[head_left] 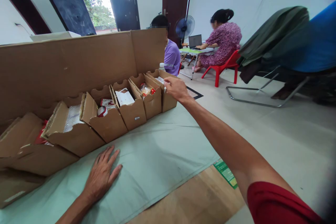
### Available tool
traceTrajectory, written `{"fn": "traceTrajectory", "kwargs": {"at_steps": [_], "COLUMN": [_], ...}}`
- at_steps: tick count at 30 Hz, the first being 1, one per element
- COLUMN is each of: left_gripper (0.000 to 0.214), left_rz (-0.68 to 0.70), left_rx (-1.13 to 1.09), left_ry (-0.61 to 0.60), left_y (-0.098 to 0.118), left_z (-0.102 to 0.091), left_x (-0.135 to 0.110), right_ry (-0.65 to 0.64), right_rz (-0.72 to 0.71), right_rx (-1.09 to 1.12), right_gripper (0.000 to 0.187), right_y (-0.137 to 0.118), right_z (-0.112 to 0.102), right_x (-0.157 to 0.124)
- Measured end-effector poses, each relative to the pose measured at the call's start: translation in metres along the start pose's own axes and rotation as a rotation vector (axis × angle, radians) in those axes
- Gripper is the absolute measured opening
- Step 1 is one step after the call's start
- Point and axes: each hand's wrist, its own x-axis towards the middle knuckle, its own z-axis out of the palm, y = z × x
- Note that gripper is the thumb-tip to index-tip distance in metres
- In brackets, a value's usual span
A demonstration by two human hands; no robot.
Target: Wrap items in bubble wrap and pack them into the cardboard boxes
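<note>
My left hand point(101, 173) lies flat on the pale green cloth point(157, 157), fingers spread, in front of the cardboard bins. My right hand point(176, 89) reaches to the far-end cardboard bin point(169, 101). Its fingers are curled together at that bin's front rim, and what they pinch, if anything, is hidden. White contents point(159, 79) show inside this bin. The neighbouring bin point(152, 106) has small red and clear wrapped items point(147, 90). A white card or packet point(124, 96) rests in the bin to its left.
More bins run leftward, holding a red-and-white round item point(102, 111) and clear plastic packets point(72, 117). A tall cardboard panel point(78, 63) stands behind them. Beyond, two people sit, one at a laptop point(195, 41). A draped chair point(278, 42) stands right.
</note>
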Motion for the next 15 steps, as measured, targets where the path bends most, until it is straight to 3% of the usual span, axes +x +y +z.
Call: {"fn": "traceTrajectory", "kwargs": {"at_steps": [3, 5, 9, 13, 15], "left_gripper": [0.055, 0.056, 0.057, 0.056, 0.056], "left_rz": [0.011, 0.014, 0.024, 0.017, 0.01], "left_rx": [0.008, 0.013, 0.029, 0.019, 0.014], "left_ry": [-0.005, -0.006, -0.005, -0.005, -0.007], "left_y": [0.001, 0.002, 0.003, 0.003, 0.004], "left_z": [-0.001, -0.003, -0.003, -0.003, -0.003], "left_x": [0.0, 0.0, 0.001, 0.001, 0.001], "right_ry": [0.132, 0.146, -0.103, -0.352, -0.409], "right_rz": [0.024, 0.007, -0.098, -0.174, -0.226], "right_rx": [-0.014, -0.064, -0.148, -0.154, -0.139], "right_gripper": [0.043, 0.043, 0.038, 0.022, 0.028], "right_y": [0.018, 0.026, 0.026, 0.017, 0.015], "right_z": [-0.025, -0.038, -0.042, -0.019, -0.004], "right_x": [-0.005, -0.001, 0.03, 0.071, 0.088]}}
